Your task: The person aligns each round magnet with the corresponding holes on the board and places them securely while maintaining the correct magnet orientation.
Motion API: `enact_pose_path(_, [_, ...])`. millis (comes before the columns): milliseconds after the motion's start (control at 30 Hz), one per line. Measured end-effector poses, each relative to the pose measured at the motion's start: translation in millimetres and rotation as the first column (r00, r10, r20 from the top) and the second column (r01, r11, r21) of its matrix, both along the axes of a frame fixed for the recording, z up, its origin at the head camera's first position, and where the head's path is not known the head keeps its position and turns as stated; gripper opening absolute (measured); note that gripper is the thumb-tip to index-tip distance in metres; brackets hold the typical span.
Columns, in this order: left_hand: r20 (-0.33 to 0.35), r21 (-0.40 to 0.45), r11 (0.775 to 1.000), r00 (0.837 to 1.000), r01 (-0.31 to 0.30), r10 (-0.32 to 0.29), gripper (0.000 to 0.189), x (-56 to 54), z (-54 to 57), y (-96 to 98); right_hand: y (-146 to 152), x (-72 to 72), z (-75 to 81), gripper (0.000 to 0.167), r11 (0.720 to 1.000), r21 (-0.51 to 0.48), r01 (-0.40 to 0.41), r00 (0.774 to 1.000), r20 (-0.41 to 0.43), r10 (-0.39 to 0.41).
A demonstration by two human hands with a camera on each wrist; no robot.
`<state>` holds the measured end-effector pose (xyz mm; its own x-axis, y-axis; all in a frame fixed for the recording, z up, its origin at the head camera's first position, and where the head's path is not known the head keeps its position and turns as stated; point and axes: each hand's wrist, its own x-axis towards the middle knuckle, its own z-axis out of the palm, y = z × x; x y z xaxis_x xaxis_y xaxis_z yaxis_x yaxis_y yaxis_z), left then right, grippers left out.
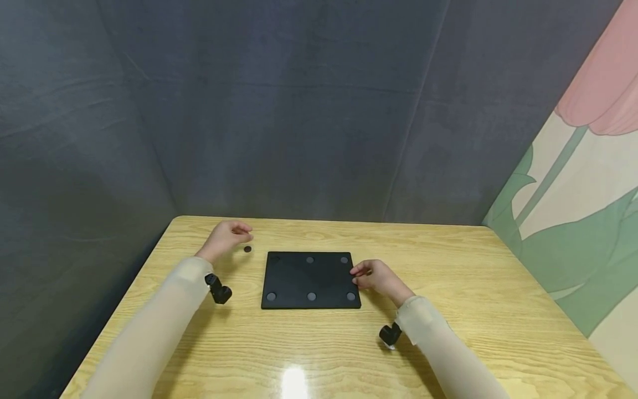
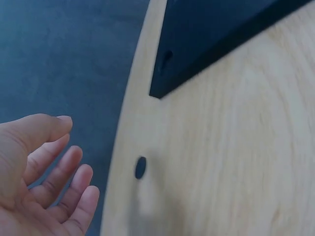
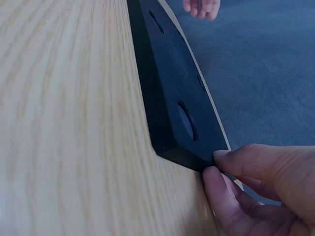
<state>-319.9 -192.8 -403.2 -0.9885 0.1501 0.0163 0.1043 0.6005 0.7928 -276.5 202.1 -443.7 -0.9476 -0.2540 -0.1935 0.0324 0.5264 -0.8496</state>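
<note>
A flat black rectangular board (image 1: 310, 280) lies on the wooden table, with several round grey spots along its long edges. Its far left corner has a darker round mark (image 2: 168, 57) instead. My right hand (image 1: 377, 277) pinches the board's right edge, thumb on the top face and a finger against the side, as the right wrist view shows. Left of the board lies a small dark disc (image 1: 247, 249), apart from it. Above and beside this disc my left hand (image 1: 226, 238) hovers with relaxed, slightly bent fingers and nothing in them.
The light wooden tabletop (image 1: 309, 343) ends at a dark grey curtain (image 1: 299, 122) behind and on the left. A wall (image 1: 578, 221) with a painted flower pattern stands at the right. Each wrist carries a small black camera (image 1: 219, 291).
</note>
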Motion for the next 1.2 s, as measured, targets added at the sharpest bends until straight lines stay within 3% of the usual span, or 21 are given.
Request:
enact_pose_path(200, [0.035, 0.01, 0.997, 0.997, -0.071, 0.07, 0.032, -4.4, -15.8, -4.6, -0.3, -2.4, -1.9, 0.02, 1.0, 0.01, 0.005, 1.0, 0.006, -0.005])
enact_pose_path(500, [0.096, 0.025, 0.994, 0.99, -0.11, 0.107, 0.03, -7.9, -28.2, -8.0, -0.5, -3.5, -3.0, 0.021, 1.0, 0.021, 0.007, 1.0, 0.01, -0.007])
enact_pose_path(667, [0.119, 0.015, 0.994, 0.987, -0.111, 0.109, 0.029, -9.7, -33.2, -7.5, -0.1, -2.3, -3.4, 0.02, 1.0, 0.013, 0.009, 1.0, 0.013, -0.009])
enact_pose_path(900, [0.097, -0.022, 0.993, 0.989, -0.113, 0.115, 0.027, -12.4, -38.5, -5.9, 1.4, -2.3, -3.9, 0.021, 1.0, 0.018, 0.008, 1.0, 0.011, -0.008])
enact_pose_path(1200, [0.117, -0.045, 0.989, 0.982, -0.142, 0.147, 0.025, -12.6, -38.6, -2.5, 0.7, -3.9, -3.7, 0.021, 0.999, 0.024, 0.021, 1.0, 0.01, -0.021])
